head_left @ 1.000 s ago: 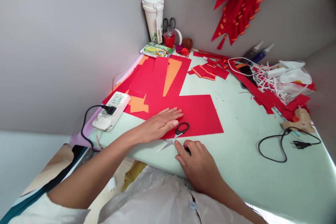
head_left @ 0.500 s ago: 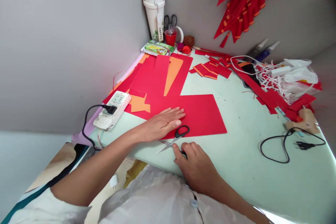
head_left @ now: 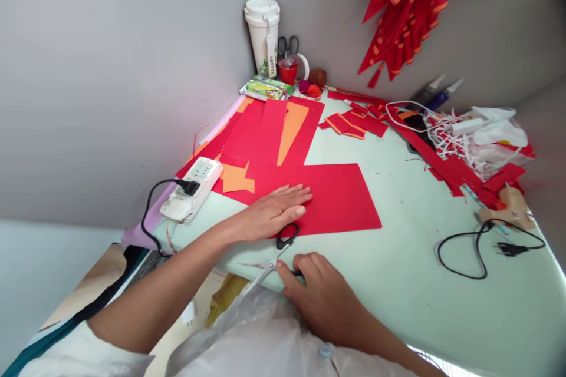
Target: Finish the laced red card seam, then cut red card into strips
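My left hand lies flat, fingers stretched out, on a red sheet of paper near the front of the table. Just below it, black-handled scissors rest with their blades spread apart. One handle ring touches the sheet's near edge by my left thumb. The other handle is mostly hidden under the curled fingers of my right hand, which grips it. The blades point toward my body and reach past the table's front edge.
Orange scraps and more red sheets lie behind my left hand. A power strip stands at the left. Small red pieces lie at the back. On the right are a glue gun, its cord and white shreds.
My right hand has drawn the scissors toward my body and slightly left, and their blades now reach over the table edge. My left hand has stayed flat on the sheet.
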